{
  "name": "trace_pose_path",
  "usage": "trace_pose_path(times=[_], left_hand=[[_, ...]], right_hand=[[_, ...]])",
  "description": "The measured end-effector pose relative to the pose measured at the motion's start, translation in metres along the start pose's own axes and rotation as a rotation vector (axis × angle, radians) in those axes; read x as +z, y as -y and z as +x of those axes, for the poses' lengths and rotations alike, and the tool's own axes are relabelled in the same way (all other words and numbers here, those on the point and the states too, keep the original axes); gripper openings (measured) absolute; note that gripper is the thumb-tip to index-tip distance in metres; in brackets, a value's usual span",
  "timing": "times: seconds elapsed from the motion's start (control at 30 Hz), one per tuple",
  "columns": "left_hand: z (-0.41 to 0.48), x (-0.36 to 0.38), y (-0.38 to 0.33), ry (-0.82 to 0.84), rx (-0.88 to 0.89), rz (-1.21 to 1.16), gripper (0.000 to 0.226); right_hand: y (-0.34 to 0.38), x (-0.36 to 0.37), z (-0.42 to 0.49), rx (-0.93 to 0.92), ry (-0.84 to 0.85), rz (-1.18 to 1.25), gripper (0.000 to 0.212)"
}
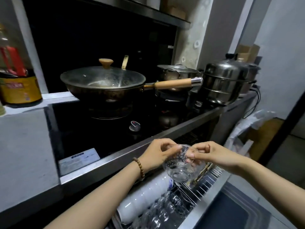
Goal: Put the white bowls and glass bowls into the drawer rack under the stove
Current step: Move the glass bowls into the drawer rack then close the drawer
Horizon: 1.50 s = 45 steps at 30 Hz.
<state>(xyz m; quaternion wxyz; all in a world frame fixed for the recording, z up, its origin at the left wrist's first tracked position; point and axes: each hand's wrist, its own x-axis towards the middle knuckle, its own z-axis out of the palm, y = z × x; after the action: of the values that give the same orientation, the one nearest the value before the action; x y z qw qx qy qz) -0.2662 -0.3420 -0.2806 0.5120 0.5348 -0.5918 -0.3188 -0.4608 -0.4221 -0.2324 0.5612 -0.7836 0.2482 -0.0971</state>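
Glass bowl [182, 164], clear and patterned, is held tilted in the air above the drawer rack [203, 182], just below the stove's steel front edge. The left hand [157, 156] and right hand [214, 156] both pinch its rim, fingers closed on it. White bowls [142, 197] and more glass bowls [165, 210] stand in rows in the rack.
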Motion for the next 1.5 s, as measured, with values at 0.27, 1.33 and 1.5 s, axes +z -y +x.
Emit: trace_pose_path(times=[0.27,1.33,1.5], left_hand=[[0.028,0.046,0.084,-0.04,-0.113,0.014,0.021],[-0.007,0.098,0.268,0.418,-0.403,0.876,0.129],[-0.006,0.099,0.27,0.421,-0.41,0.888,0.131]], right_hand=[[-0.09,-0.02,0.029,0.202,-0.11,0.076,0.045],[-0.255,-0.016,0.142,1.051,0.128,0.001,0.03],[-0.26,-0.013,0.141,1.039,0.128,0.056,0.023]])
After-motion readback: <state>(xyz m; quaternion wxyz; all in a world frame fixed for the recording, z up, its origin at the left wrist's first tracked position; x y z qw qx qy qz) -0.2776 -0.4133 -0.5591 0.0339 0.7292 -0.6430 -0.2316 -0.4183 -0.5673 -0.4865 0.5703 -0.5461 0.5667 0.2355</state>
